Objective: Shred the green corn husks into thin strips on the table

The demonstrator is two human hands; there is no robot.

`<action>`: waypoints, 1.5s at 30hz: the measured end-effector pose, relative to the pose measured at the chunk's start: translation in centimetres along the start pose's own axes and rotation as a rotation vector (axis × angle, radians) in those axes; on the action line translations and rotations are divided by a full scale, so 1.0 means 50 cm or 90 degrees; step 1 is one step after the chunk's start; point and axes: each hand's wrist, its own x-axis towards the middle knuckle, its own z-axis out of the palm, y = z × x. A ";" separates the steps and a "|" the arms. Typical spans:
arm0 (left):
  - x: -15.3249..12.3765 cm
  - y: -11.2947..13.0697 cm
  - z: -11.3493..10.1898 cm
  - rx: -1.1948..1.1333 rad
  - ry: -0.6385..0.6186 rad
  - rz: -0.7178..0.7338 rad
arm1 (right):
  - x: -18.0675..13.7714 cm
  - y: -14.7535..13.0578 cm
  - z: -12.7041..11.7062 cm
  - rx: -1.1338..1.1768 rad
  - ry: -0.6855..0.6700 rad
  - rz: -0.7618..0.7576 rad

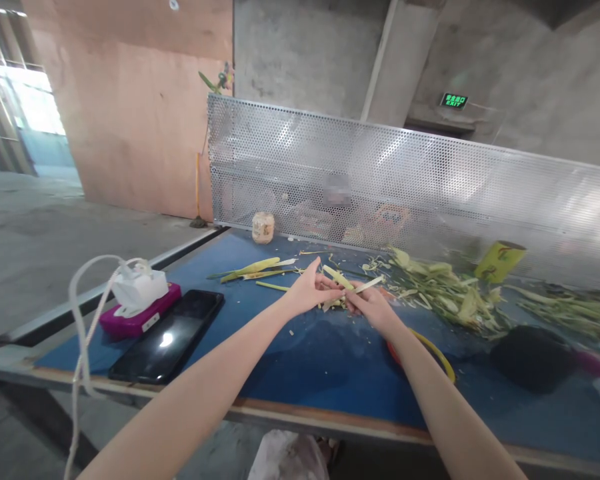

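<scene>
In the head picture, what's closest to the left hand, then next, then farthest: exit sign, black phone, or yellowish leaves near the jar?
From the left hand:
1. Yellowish leaves, just to its left.
2. Black phone, farther left, nearer the camera.
3. Exit sign, high in the background, right.

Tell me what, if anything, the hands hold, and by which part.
The right hand holds a pale plant strip, away from its free tip; the exact spot is hidden. For the left hand, I cannot tell.

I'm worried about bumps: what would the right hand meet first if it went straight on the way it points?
Probably the left hand, close ahead of the right hand, though depth there is unclear.
</scene>
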 end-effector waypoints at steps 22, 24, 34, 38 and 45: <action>-0.007 -0.026 0.028 -0.021 -0.025 -0.059 | -0.006 -0.022 0.015 0.328 0.094 0.040; -0.006 -0.024 0.025 -0.024 -0.032 -0.036 | -0.006 -0.022 0.014 0.316 0.092 0.047; -0.002 0.014 0.017 -0.047 0.104 0.027 | -0.010 -0.018 0.023 0.219 0.006 0.069; 0.005 0.009 0.010 -0.070 0.147 0.037 | -0.008 -0.017 0.019 0.184 0.027 0.057; 0.014 0.004 -0.014 -0.117 0.194 0.068 | -0.007 -0.024 0.016 0.157 0.034 0.062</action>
